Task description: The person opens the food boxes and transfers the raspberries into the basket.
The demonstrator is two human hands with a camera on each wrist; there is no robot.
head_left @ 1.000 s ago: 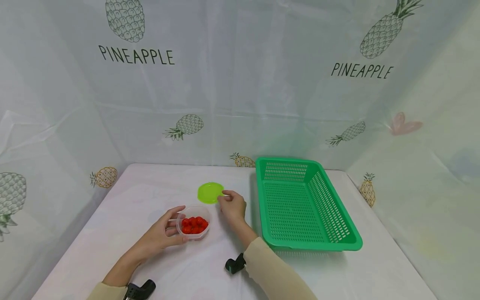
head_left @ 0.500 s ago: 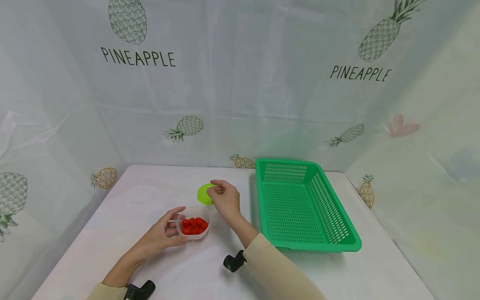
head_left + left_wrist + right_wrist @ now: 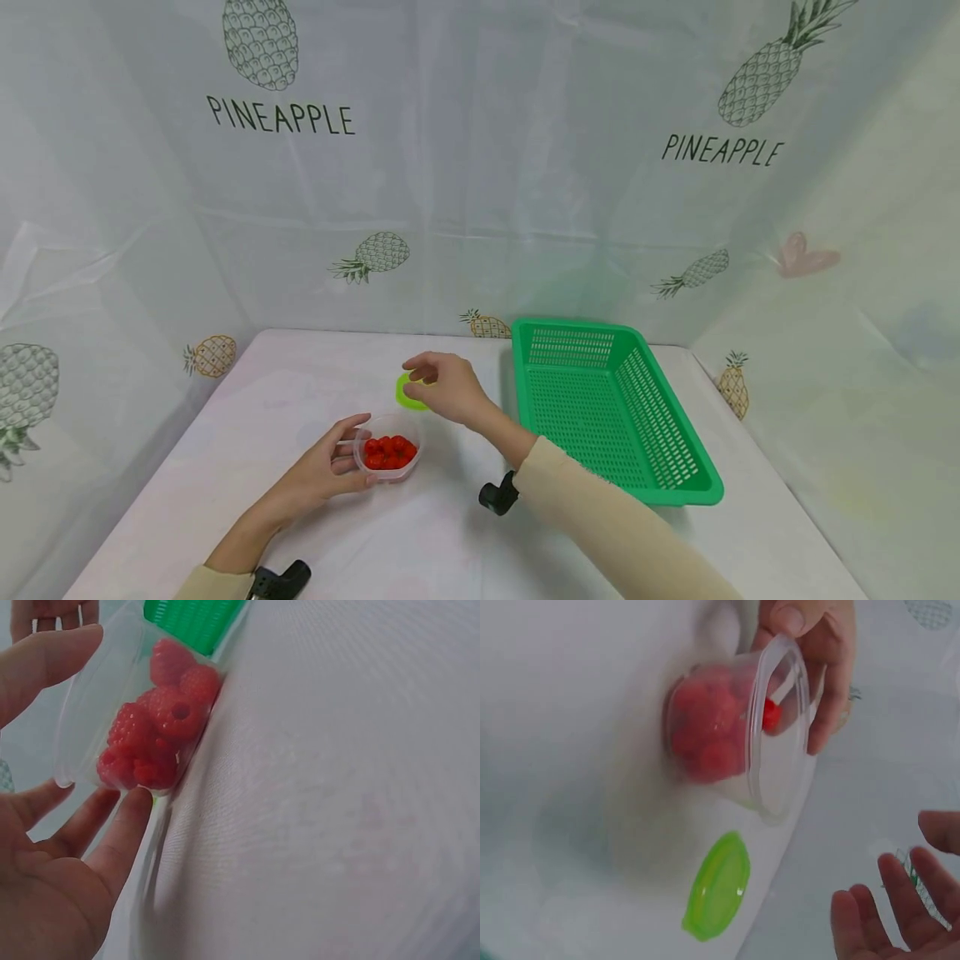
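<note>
My left hand [image 3: 322, 471] holds a clear plastic tub [image 3: 394, 476] from its left side, thumb near and fingers on the far side. Several red raspberries [image 3: 161, 712] fill the lower part of the uncovered tub, which stands upright on the table. A light green lid [image 3: 718, 886] lies flat just behind the tub. Above that lid is my right hand [image 3: 450, 390], fingers loosely bent with nothing between them; in the head view it covers the lid's right part. The right wrist view shows these fingers [image 3: 900, 900] apart from both lid and tub.
A large green plastic basket [image 3: 525, 417] with slotted walls stands at the right of the table. The white-clothed table [image 3: 300, 375] ends at a pineapple-printed curtain [image 3: 480, 167] behind and at both sides.
My right hand has moved left from the lid's right edge to above the lid, and its forearm has swung outward over the basket's near corner. The left hand and tub have stayed in place.
</note>
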